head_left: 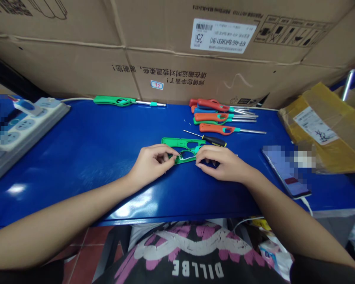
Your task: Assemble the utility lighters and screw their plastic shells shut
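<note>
An opened green lighter casing half (pixel 180 160) lies between my hands, with a thin white wire (pixel 189 158) and a teal trigger (pixel 197 149) in it. At its left end, my left hand (pixel 154 161) is closed, thumb and forefinger pinched on the casing near a small dark part. My right hand (pixel 221 162) curls around the other end, its fingertips closed and mostly hiding what they grip. Just beyond lies the other green casing half (pixel 180 142), touching or nearly touching a screwdriver (pixel 214 141) with a black and yellow handle.
Several red, orange, blue and green lighters (pixel 213 117) lie at the back right; one green lighter (pixel 114 101) lies back left. A large cardboard box (pixel 159 59) walls off the rear. A power strip (pixel 23 126) stands left, a phone (pixel 284 169) and a taped parcel (pixel 328 126) right.
</note>
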Available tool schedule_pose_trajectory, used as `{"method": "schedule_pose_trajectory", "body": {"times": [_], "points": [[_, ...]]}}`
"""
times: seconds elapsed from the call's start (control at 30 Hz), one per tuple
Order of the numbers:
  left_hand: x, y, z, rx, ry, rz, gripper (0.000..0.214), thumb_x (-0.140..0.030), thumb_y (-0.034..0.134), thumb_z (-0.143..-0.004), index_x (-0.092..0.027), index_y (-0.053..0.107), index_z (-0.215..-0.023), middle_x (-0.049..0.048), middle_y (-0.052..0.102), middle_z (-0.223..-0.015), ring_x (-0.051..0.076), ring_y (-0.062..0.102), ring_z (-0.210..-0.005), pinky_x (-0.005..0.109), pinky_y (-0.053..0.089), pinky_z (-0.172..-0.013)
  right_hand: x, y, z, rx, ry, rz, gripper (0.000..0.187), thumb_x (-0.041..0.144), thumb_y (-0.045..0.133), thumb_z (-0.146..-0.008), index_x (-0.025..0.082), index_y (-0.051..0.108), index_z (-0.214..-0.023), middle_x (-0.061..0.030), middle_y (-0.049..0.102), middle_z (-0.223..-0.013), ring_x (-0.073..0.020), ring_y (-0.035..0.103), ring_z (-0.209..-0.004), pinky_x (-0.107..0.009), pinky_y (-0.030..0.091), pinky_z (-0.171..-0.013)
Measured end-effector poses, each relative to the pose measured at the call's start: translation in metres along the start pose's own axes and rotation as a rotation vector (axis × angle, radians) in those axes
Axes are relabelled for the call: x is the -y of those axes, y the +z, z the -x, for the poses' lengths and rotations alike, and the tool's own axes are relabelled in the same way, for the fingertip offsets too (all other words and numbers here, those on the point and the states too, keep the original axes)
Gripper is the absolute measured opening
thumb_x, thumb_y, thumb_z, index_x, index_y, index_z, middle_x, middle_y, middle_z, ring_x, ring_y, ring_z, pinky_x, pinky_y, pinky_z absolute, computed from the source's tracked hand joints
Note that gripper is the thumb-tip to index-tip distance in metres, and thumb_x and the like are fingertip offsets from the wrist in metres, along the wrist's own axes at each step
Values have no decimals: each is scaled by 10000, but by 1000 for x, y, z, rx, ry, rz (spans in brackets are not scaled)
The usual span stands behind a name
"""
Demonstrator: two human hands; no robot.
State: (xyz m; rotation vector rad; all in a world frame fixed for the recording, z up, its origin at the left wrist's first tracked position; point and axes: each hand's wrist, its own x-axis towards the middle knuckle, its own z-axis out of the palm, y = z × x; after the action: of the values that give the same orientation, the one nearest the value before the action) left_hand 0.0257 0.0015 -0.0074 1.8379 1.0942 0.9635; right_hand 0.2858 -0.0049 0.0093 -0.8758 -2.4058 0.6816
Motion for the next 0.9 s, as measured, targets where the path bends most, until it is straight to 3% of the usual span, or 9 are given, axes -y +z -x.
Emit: {"method": "schedule_pose_trajectory", "body": {"times": [0.17, 0.3, 0.53, 0.9], "points": [[0, 0, 0, 16, 51, -35, 121, -241, 707, -844, -148, 785, -855, 29, 683, -705, 73, 536, -539, 165, 435, -485, 0, -13, 4, 44, 101, 88, 220, 196, 603, -911, 244, 640, -1123, -50, 662, -1133, -144, 606, -819, -265, 495, -672], [1, 0, 0, 32, 73, -44, 118, -229, 700, -854, -144, 780, -838, 49, 721, -778, 70, 555, -548, 163, 449, -490, -4, -23, 9, 32, 181, 252, 148, 217, 610, -921, 227, 650, -1063, -42, 682, -1069, -155, 641, -827, -273, 496, -699], [3, -3, 0, 52, 83, -55, 113, -219, 699, -868, -150, 784, -845, 55, 747, -846, 67, 570, -567, 161, 462, -507, -16, -25, 12, 83, 154, 273, 182, 239, 555, -1000, 235, 718, -1081, -42, 718, -1067, -184, 690, -964, -300, 528, -840], [3, -4, -2, 96, 92, -86, 117, -213, 675, -896, -168, 783, -892, 52, 767, -913, 74, 603, -611, 163, 471, -528, -21, -18, 11, 26, 151, 288, 176, 198, 570, -982, 222, 737, -1032, -52, 696, -1011, -183, 680, -903, -308, 531, -788]]}}
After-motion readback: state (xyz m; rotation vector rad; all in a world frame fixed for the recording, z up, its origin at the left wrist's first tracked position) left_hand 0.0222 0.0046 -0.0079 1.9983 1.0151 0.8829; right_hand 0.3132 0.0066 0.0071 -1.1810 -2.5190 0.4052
